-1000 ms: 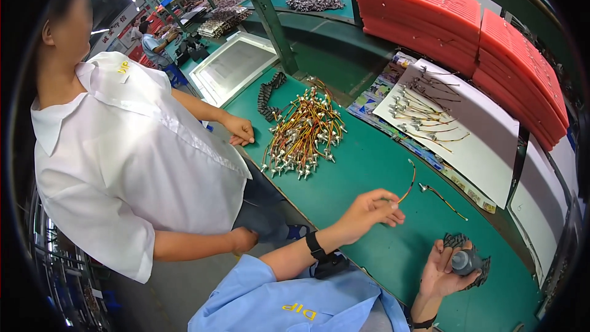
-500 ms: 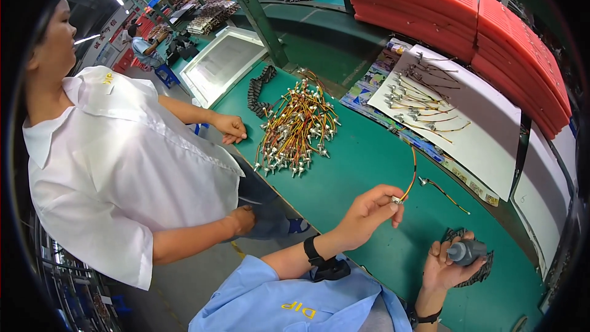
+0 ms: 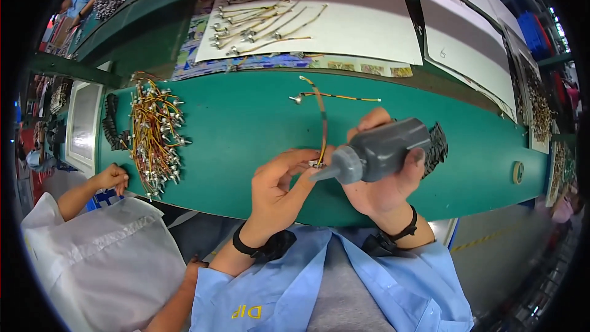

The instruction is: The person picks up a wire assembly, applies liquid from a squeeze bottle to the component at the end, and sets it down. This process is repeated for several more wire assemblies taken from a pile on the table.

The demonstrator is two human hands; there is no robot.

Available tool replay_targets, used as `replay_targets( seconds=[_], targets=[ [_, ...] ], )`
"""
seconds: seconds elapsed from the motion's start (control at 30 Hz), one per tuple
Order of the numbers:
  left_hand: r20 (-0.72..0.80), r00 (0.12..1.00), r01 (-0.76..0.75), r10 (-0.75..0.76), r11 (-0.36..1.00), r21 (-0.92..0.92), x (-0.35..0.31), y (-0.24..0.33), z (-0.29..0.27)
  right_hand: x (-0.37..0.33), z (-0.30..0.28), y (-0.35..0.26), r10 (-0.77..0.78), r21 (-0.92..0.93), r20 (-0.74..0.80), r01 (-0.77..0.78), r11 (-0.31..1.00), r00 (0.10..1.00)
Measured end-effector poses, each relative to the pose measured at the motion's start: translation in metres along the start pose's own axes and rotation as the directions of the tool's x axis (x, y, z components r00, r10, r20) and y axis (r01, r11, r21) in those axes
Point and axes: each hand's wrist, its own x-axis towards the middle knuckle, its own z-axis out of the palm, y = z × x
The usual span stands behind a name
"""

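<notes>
My left hand (image 3: 275,187) pinches a small silvery metal part with thin wires; its yellow, red and dark wire lead (image 3: 324,124) curves up above the fingers. In my right hand (image 3: 386,195) is a dark grey squeeze bottle (image 3: 393,146), tilted on its side. Its narrow nozzle points left and reaches the left fingertips near the metal part; whether it touches the part I cannot tell. Beyond the hands, another wired metal part (image 3: 297,98) lies on the green table (image 3: 246,117).
A heap of wired metal parts (image 3: 153,138) lies at left, beside a black coiled strip (image 3: 110,124). Several more lie on a white board (image 3: 362,18) at the back. Behind the bottle is a dark crumpled pad (image 3: 436,147); a tape roll (image 3: 518,173) sits far right. A co-worker's hand (image 3: 112,178) rests at the table's left.
My view has turned to the right. The bottle has come from the right toward my left hand, its nozzle now at the held part. The hands are now close together.
</notes>
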Motion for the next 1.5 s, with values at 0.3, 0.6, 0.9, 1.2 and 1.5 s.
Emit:
replay_targets(
  seconds=[0.3, 0.6, 0.9, 1.2, 1.5],
  targets=[
    [0.135, 0.989, 0.037, -0.065, 0.979, 0.198, -0.007, -0.014, -0.007, 0.002, 0.001, -0.009, 0.205, -0.254, 0.013, -0.195, 0.947, 0.979],
    [-0.004, 0.994, 0.105, -0.107, 0.978, -0.178, -0.011, 0.004, -0.006, -0.012, -0.025, -0.004, -0.146, -0.261, 0.022, 0.147, 0.954, 0.989],
    [-0.087, 0.987, -0.147, 0.133, 0.971, -0.186, -0.009, 0.009, 0.0, -0.023, -0.012, -0.018, -0.251, -0.466, 0.06, 0.25, 0.849, 0.966],
    [-0.074, 0.959, -0.28, 0.275, 0.958, -0.069, -0.004, 0.006, 0.007, -0.004, -0.029, -0.016, -0.441, -0.369, 0.499, 0.643, 0.671, 0.746],
    [-0.081, 0.964, -0.253, 0.251, 0.967, -0.017, -0.006, 0.009, 0.008, -0.004, -0.029, -0.015, -0.464, -0.359, 0.518, 0.675, 0.644, 0.718]
  ],
)
